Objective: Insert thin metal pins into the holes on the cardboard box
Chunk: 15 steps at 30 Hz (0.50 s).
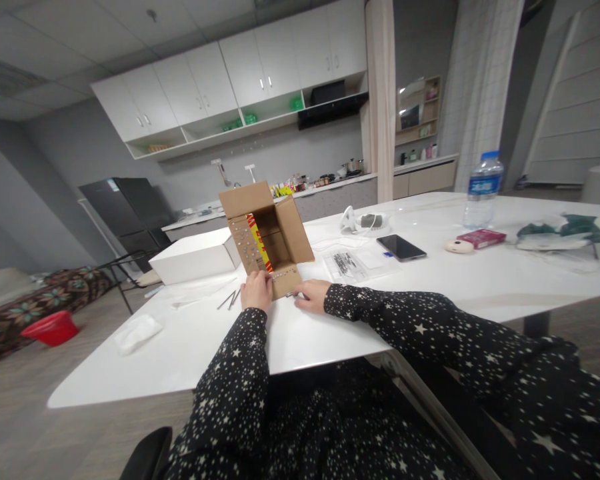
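An open cardboard box (295, 230) is tilted up on the white table in front of me, with its flaps spread and its inside facing me. Small shiny dots and a red-and-yellow strip (259, 241) run over its left flap. My left hand (257, 291) is closed on the box's lower left corner. Beside the lower right edge, my right hand (313, 295) rests low, fingers bent toward the box; at the fingertips is a small dark metallic piece (289, 294), too small to name. Thin metal rods (227, 300) lie left of the box, near my left hand.
A white box (195, 257) stands at left, with a crumpled tissue (137, 333) nearer me. To the right are a clear plastic bag (347, 265), phone (401, 247), white cabled device (365, 221), pink case (459, 246), red packet (481, 238) and water bottle (483, 190).
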Motion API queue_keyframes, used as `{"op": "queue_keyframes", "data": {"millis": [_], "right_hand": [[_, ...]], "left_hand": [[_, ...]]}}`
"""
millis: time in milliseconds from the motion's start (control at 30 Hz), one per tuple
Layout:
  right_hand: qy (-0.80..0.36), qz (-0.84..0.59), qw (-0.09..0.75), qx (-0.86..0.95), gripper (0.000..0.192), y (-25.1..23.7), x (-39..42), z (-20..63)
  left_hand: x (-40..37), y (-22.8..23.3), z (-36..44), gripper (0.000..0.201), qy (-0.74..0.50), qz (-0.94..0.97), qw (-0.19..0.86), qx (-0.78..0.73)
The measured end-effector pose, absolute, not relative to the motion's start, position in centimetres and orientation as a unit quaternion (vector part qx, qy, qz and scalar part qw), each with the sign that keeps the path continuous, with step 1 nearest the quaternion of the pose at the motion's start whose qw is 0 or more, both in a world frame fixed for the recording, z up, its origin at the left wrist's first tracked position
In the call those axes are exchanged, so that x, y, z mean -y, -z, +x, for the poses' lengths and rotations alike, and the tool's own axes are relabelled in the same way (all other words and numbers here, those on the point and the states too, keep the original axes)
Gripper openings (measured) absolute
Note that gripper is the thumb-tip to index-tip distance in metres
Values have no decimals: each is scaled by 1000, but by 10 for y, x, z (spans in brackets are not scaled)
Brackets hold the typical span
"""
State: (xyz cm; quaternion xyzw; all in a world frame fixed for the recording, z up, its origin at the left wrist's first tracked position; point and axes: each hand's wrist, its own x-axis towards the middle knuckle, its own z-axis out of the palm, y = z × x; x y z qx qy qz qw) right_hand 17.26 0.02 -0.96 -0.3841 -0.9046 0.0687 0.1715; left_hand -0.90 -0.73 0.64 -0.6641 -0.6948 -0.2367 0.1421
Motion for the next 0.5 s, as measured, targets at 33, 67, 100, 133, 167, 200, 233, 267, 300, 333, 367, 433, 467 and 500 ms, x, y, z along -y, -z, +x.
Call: {"op": "queue_keyframes", "data": {"millis": [33, 67, 100, 133, 167, 200, 233, 267, 300, 333, 367, 433, 467, 500], "right_hand": [[-68, -383, 173, 905, 31, 10, 0, 173], [-67, -382, 174, 905, 31, 10, 0, 173], [-67, -383, 174, 905, 31, 10, 0, 173], [-66, -384, 173, 905, 31, 10, 0, 173], [-66, -384, 171, 905, 31, 10, -1, 173], [-66, -382, 171, 906, 32, 10, -1, 174], [-66, -379, 172, 907, 32, 10, -1, 174], [-67, -374, 177, 908, 32, 10, -1, 175], [-67, -370, 181, 909, 32, 11, -1, 175], [-67, -367, 185, 909, 32, 11, -1, 175], [-66, -365, 188, 909, 32, 11, -1, 175], [-66, -364, 189, 910, 33, 11, -1, 175], [-66, -364, 187, 910, 34, 11, -1, 175], [-67, -366, 184, 910, 34, 11, -1, 175]], "left_hand": [[8, -7, -8, 19, 234, -664, 144, 696], [8, -7, -7, 20, 231, -664, 145, 697], [9, -8, -6, 20, 227, -664, 144, 698], [10, -9, -6, 21, 223, -664, 144, 699], [10, -9, -5, 21, 220, -663, 143, 701], [10, -9, -4, 21, 218, -663, 143, 702], [10, -9, -4, 21, 218, -662, 143, 702], [10, -9, -4, 21, 220, -663, 144, 701], [9, -8, -4, 21, 225, -663, 145, 699], [9, -8, -4, 21, 231, -663, 145, 697], [8, -7, -5, 21, 239, -664, 145, 693], [7, -6, -5, 20, 253, -667, 143, 686], [7, -6, -6, 19, 258, -668, 141, 683], [7, -5, -6, 18, 261, -671, 139, 681]]}}
